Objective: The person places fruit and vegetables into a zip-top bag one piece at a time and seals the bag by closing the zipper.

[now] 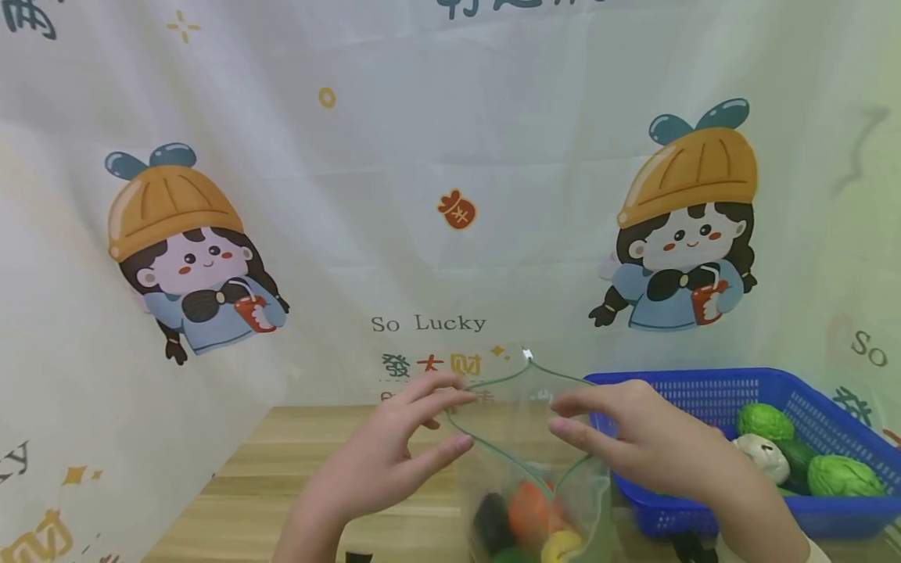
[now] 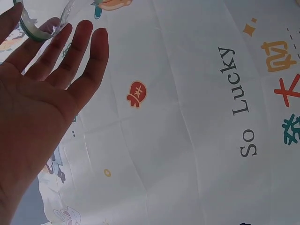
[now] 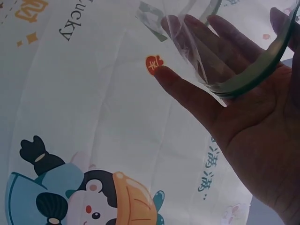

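Observation:
A clear plastic bag [image 1: 486,473] with a green-edged mouth stands wide-mouthed on the wooden table. Inside it show a dark eggplant-like piece [image 1: 490,522], an orange-red round piece [image 1: 533,512], a yellow piece [image 1: 561,544] and some green. My left hand [image 1: 394,450] is at the left side of the mouth, fingers extended and thumb apart. On the opposite side my right hand [image 1: 647,434] also has its fingers extended. Both wrist views show the green rim [image 3: 255,77] between thumb and fingers, without a clear pinch; exact contact is hard to tell.
At the right stands a blue plastic basket [image 1: 704,512] close to my right forearm. It holds green cabbage-like pieces [image 1: 845,475], a white bulb-shaped piece [image 1: 762,457] and a dark green piece [image 1: 797,463]. A printed cloth [image 1: 535,258] hangs behind the wooden table [image 1: 281,469].

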### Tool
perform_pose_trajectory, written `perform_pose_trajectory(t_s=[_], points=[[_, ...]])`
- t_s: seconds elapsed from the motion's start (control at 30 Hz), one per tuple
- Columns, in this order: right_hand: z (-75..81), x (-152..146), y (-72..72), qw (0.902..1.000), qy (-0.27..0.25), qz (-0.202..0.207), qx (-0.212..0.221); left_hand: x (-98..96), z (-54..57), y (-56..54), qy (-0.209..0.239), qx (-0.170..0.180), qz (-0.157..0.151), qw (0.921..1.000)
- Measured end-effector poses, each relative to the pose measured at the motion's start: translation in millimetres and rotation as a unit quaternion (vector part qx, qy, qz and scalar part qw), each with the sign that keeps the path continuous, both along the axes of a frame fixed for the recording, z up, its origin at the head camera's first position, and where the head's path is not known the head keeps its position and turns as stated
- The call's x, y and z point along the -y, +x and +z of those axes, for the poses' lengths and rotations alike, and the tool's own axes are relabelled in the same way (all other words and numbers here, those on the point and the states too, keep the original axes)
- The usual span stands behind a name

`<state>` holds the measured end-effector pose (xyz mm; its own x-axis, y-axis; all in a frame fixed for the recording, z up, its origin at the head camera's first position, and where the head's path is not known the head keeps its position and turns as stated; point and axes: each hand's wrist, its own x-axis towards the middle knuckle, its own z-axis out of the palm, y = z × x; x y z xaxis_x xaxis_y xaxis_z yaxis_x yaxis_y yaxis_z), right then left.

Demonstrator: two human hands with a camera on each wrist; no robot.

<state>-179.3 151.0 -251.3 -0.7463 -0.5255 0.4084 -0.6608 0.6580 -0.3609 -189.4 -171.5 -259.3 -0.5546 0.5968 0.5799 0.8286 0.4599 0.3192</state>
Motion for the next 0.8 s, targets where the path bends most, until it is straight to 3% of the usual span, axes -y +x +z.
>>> perform_pose_trajectory(t_s=[0.1,0.2,0.37,0.5,0.6,0.8], points=[[0.4,0.4,-0.9,0.9998,0.008,0.015,0.012,0.8,-0.5,0.9,-0.010,0.005,-0.005,0.9999],[0.1,0.6,0.1,0.9995,0.007,0.029,-0.004,1.3,-1.1,0.8,-0.013,0.009,-0.010,0.9998],[0.6,-2.6,7.3,0.9923,-0.029,0.071,-0.097,-0.6,-2.0,-1.5,-0.020,0.020,-0.023,0.9993],[16.1,-7.9,9.5,0.9849,-0.022,0.096,-0.142,-4.3,-3.2,-4.8,-0.026,0.031,-0.037,0.9985],[36.9,-12.1,0.3,0.9869,0.014,0.099,-0.127,-5.1,-3.6,-5.7,-0.022,0.029,-0.037,0.9986],[68.1,-28.7,-35.4,0.9927,0.108,0.054,0.002,-1.7,-2.8,-2.8,-0.009,0.022,-0.035,0.9991]])
